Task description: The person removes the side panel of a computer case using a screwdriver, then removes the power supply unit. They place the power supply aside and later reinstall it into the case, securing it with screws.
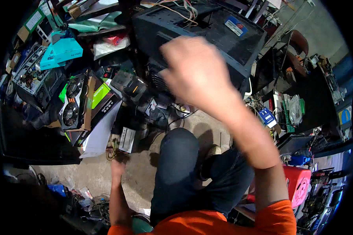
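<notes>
Currently left hand (118, 166) closed on cables (111, 152); right hand (195, 68) blurred over black case (237, 49), closure unclear.

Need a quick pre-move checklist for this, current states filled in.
1. Left hand on the tangled yellowish-brown cable bundle: ok, looks closed on it.
2. Right hand clear of the big black metal computer case: cannot tell, it overlaps the case in view.
3. Right hand empty: cannot tell, motion-blurred.
4. Case top free of loose wires: not ok, thin pale and red wires lie there.
5. Black-and-silver twin-fan graphics card apart from both hands: ok, off to the left.
</notes>
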Available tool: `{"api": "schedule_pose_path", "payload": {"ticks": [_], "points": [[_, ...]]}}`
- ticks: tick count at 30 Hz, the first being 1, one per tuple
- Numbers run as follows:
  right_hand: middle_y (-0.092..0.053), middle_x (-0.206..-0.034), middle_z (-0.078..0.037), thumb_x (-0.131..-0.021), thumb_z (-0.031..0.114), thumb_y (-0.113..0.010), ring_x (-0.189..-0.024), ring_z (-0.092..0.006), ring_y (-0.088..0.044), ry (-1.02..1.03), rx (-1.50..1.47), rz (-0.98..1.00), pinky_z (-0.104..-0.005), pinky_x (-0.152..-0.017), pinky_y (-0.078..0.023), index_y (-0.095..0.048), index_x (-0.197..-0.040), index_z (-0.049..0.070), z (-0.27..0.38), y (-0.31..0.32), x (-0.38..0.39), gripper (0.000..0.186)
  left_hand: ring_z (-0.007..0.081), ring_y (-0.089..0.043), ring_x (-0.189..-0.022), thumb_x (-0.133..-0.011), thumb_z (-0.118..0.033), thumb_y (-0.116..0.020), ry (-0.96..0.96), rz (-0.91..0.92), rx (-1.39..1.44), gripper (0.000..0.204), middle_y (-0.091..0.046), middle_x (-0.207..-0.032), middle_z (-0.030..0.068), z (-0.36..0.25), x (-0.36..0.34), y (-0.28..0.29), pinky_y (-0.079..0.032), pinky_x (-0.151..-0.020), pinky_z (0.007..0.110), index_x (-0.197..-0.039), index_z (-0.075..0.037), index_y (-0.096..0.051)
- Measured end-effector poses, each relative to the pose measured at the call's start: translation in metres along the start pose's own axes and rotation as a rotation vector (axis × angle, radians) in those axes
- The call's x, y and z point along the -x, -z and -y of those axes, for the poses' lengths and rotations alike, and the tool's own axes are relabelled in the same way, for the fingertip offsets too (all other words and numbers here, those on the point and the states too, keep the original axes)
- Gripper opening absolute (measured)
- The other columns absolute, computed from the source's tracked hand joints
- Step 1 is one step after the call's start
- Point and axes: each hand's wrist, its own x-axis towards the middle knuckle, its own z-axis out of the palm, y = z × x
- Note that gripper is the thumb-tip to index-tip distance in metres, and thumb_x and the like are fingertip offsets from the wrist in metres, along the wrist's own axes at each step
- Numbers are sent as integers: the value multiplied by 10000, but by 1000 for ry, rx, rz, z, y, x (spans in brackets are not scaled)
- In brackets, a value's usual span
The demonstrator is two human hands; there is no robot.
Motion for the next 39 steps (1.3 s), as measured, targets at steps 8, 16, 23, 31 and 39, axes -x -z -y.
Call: {"api": "schedule_pose_path", "payload": {"ticks": [8, 16, 23, 31, 39], "points": [[-640, -849, -218, -728, 395, -692, -826, -360, -629, -419, 94, 434, -430, -713, -505, -564, -963, -13, -87, 27, 39, 488, 121, -568, -719, -839, -261, -599, -101, 90, 286, 323, -638, -797, 72, -271, -112, 12, -448, -646, 257, -957, 37, -644], [-589, -647, -161, -628, 276, -784, -617, -236, -611, -537, -110, 396, -352, -591, -468, -617, -862, -38, -156, 62, 81, 426, 64, -274, -411, -776, -619, -576, 81, 596, 542, 611, -373, -521, -43, -348, -154, -94, -210, -381, 239, -778, -8, -593], [-606, -637, -174, -649, 385, -755, -611, -289, -628, -414, -89, 252, -375, -610, -485, -645, -828, -24, -171, 58, 107, 460, 66, -398, -517, -713, -632, -643, 385, 646, 743, 723, -546, -773, 72, -337, -154, -112, -291, -432, 214, -914, 59, -581], [-648, -777, -190, -637, 462, -727, -790, -340, -642, -429, -27, 270, -407, -714, -513, -676, -835, 25, -161, 51, 93, 482, 67, -282, -368, -770, -461, -688, 478, 684, 803, 432, -359, -470, -47, -275, -164, -186, -195, -347, 242, -613, -128, -461], [-631, -702, -188, -623, 434, -755, -713, -324, -639, -399, -103, 239, -390, -653, -507, -670, -820, 6, -205, 46, 105, 478, 42, -263, -352, -777, -346, -716, 419, 648, 1004, 364, -329, -473, -90, -300, -147, -232, -195, -337, 220, -601, -178, -444]]}}
